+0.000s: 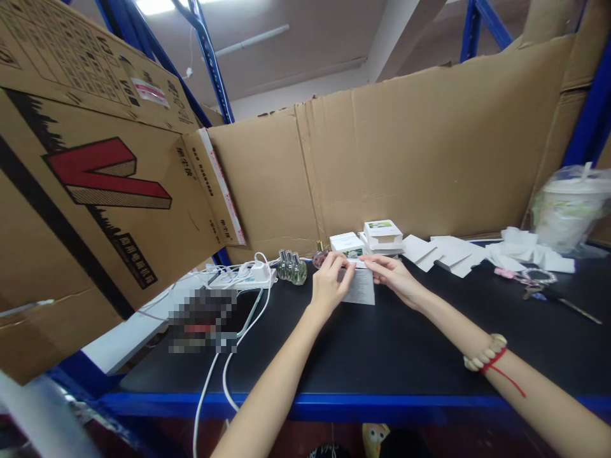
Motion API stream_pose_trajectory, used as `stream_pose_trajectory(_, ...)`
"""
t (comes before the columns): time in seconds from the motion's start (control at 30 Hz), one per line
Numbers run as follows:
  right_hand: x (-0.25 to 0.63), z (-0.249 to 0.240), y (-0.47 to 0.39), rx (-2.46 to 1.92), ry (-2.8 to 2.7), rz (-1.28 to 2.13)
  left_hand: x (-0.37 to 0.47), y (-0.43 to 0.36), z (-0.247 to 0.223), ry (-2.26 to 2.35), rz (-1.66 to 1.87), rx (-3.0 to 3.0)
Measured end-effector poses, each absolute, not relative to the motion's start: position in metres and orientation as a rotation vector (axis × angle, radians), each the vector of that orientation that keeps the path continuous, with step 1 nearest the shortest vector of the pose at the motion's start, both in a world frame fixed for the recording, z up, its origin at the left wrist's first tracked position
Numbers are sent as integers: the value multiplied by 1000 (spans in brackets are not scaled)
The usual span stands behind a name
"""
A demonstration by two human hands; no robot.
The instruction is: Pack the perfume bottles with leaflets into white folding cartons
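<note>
A printed white paper sheet (360, 289) hangs between my two hands above the black tabletop. My left hand (330, 280) pinches its upper left part, and my right hand (389, 275) grips the upper right edge, where the paper looks folded. Just beyond my hands stand white boxes (383, 233) with green print. To the left of my left hand is a small bottle (319, 256) with a gold top and pinkish contents, partly hidden by that hand. Farther left, several glass bottles (292, 270) with silver tops and greenish contents stand together.
Flat white cartons (456, 254), crumpled tissues (520, 249), a keyring with trinkets (532, 278) and a lidded cup (570, 207) lie to the right. At left are a power strip (243, 277) and white cables. Cardboard walls (420, 146) surround the black table (382, 362).
</note>
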State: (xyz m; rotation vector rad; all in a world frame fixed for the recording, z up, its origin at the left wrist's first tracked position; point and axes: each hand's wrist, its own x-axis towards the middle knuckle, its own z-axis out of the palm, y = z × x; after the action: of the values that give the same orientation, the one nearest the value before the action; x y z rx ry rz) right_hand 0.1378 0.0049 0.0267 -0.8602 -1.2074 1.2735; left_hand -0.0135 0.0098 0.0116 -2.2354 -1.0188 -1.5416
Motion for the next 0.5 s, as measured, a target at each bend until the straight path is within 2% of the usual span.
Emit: stream_pose_trajectory(0.5,139,27,5,-908,-1343,1156,-6,4,17,-1382,-1378,-2292)
